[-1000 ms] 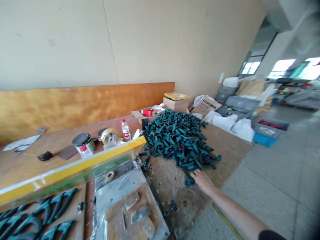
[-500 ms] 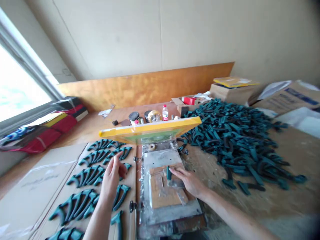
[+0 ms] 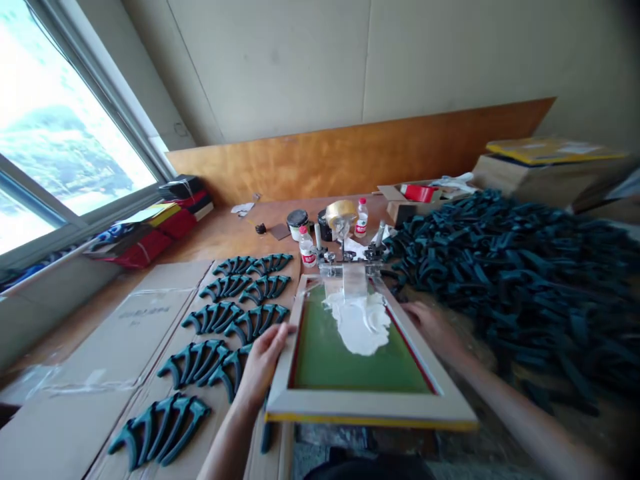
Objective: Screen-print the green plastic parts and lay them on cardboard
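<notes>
A silk-screen printing frame (image 3: 367, 403) with a pale border and green mesh lies low before me, at the middle of the view. White ink (image 3: 363, 327) is heaped on its mesh. My left hand (image 3: 270, 347) is closed on the frame's left rail, thumb uppermost. Beside the right rail is my right hand (image 3: 433, 327), its fingers blurred close against the edge; I cannot tell whether they grip it. The board under the frame is hidden. Dark green curved handles (image 3: 160, 427) lie in rows on cardboard to the left.
A large pile of the same dark green handles (image 3: 505, 280) fills the right side. Hinge clamps (image 3: 350, 257) stand at the frame's far end. Behind are bottles (image 3: 361, 217), a tub (image 3: 297, 223), a tape roll (image 3: 341, 212) and an open carton (image 3: 395, 200).
The frame has swung down from its raised tilt and covers the board. My left hand has moved onto its left rail. My right hand has left the handle on the board for the right edge.
</notes>
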{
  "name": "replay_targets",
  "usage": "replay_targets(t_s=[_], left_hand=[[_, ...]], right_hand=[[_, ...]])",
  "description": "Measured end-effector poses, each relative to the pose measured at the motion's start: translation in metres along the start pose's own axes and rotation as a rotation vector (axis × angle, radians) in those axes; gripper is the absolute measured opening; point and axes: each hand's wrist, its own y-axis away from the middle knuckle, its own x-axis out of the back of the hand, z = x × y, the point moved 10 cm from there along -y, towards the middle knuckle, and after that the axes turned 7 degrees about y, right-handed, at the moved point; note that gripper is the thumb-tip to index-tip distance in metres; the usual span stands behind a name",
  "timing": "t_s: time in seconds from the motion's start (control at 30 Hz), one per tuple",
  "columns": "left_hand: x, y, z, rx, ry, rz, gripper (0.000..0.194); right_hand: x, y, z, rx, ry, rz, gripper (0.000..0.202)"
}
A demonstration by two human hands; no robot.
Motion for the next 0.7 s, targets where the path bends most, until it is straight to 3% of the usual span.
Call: replay_targets(t_s=[0.1,0.2,0.3,0.37,0.5,0.57,0.63,0.7], left_hand=[[0.006,0.002,-0.073,0.051,-0.071,-0.027,0.075],[0.010,-0.005,-0.110,0.013,-0.158,0.021,0.077],[0.010,-0.010,-0.120,0.027,-0.187,0.036,0.071],[0.011,-0.009,-0.120,0.063,-0.179,0.051,0.068],[0.014,-0.006,-0.119,0.102,-0.155,0.087,0.066],[0.014,-0.006,-0.118,0.105,-0.154,0.092,0.066],[0.013,-0.006,-0.117,0.102,-0.155,0.088,0.065],[0.012,-0.006,-0.117,0.100,-0.146,0.080,0.066]], right_hand=[[0.020,-0.038,-0.012,0.025,-0.048,0.056,0.040],[0.011,-0.065,-0.066,0.173,0.008,-0.011,0.051],[-0.023,-0.056,-0.106,0.269,0.079,-0.209,0.017],[-0.035,-0.033,-0.116,0.322,0.084,-0.267,0.013],[-0.026,0.020,-0.129,0.577,-0.016,-0.285,0.023],[-0.019,0.032,-0.133,0.682,-0.080,-0.341,0.022],[-0.017,0.029,-0.133,0.673,-0.122,-0.381,0.019],[-0.015,0.020,-0.131,0.595,-0.129,-0.324,0.019]])
